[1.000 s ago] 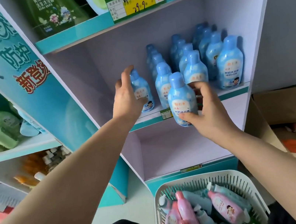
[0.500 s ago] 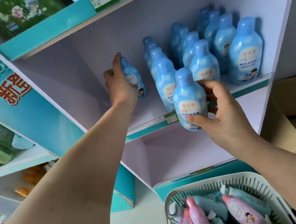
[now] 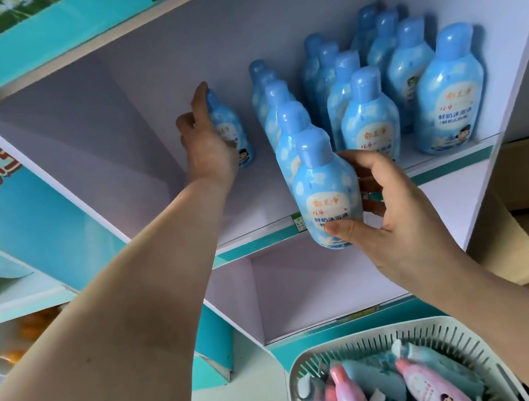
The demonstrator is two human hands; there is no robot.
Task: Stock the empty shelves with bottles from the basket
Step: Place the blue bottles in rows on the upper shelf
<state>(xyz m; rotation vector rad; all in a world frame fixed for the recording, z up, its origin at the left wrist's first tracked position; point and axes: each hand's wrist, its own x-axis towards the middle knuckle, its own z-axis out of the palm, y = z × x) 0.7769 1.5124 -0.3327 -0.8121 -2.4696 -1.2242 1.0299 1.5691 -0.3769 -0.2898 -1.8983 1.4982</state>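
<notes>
- Gripping a small blue plastic bottle with a rounded cap (image 3: 235, 135), the left hand (image 3: 209, 146) curls its fingers round the bottle's far side. Over the last second it has carried the bottle deeper onto the pale lilac shelf board (image 3: 239, 204). The bottle now looks upright and set down, or very nearly.
- Just right of that hand, across a clear gap, stand rows of matching blue bottles (image 3: 369, 114), upright and close together.
- Nearer the viewer, the right hand (image 3: 399, 227) holds a second blue bottle (image 3: 325, 190), thumb across the lower front and fingers behind. The bottle is upright in front of the nearest row, its base lower than the shelf's front lip, and it has barely shifted.
- Below the right hand sits a white slatted plastic basket (image 3: 364, 337), with pink and blue bottles (image 3: 431, 385) lying inside.
- Judging by this, the left bottle begins a new row and is ready to be let go. The right one likely follows, and plenty remains to stock.
</notes>
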